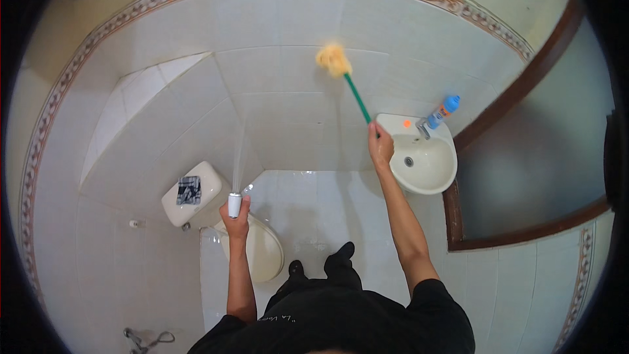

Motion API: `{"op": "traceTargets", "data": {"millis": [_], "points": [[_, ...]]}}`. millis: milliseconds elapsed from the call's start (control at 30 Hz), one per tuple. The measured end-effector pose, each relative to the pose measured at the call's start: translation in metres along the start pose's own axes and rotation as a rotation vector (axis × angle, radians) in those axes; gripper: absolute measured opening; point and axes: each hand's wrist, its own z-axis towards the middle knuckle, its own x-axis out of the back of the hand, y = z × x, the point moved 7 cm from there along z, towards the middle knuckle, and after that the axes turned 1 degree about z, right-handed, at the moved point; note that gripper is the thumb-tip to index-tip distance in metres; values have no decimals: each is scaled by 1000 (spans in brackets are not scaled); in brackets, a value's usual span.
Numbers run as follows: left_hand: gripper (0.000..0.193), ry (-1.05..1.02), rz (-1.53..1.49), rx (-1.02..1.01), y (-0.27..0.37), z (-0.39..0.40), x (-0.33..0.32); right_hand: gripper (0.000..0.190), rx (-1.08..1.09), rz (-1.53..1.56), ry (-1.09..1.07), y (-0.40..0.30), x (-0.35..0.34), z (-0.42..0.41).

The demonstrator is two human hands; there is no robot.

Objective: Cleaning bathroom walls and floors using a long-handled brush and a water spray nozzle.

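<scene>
My left hand (237,221) grips a white and silver handheld sprayer (235,205), and a stream of water (238,157) shoots from it toward the tiled wall (300,113). In my right hand (381,146) is the green handle (357,98) of a brush. Its fluffy yellow head (333,60) is at the wall, slightly blurred; whether it touches the tiles I cannot tell. Just right of that hand is a white washbasin (426,182) with a metal tap (422,129).
A blue bottle (443,111) and a small orange object (407,124) stand on the basin's rim. A patterned cloth (189,190) lies on the toilet tank (211,182); the toilet lid (265,255) is down. A brown-framed frosted door (535,157) borders the right. Wet-looking tiles form the floor (304,206).
</scene>
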Motion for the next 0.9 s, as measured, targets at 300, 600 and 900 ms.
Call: {"op": "traceTargets", "data": {"millis": [300,600,900], "points": [[23,76,-63,-29,0,-7,30,43,303,70,-52,-154,-50,81],[32,-33,-98,71,-9,-36,34,38,-68,-213,-113,-23,-120,-41],[31,-104,-124,188,-23,-37,11,40,-133,-182,-59,-34,-132,-46]]}}
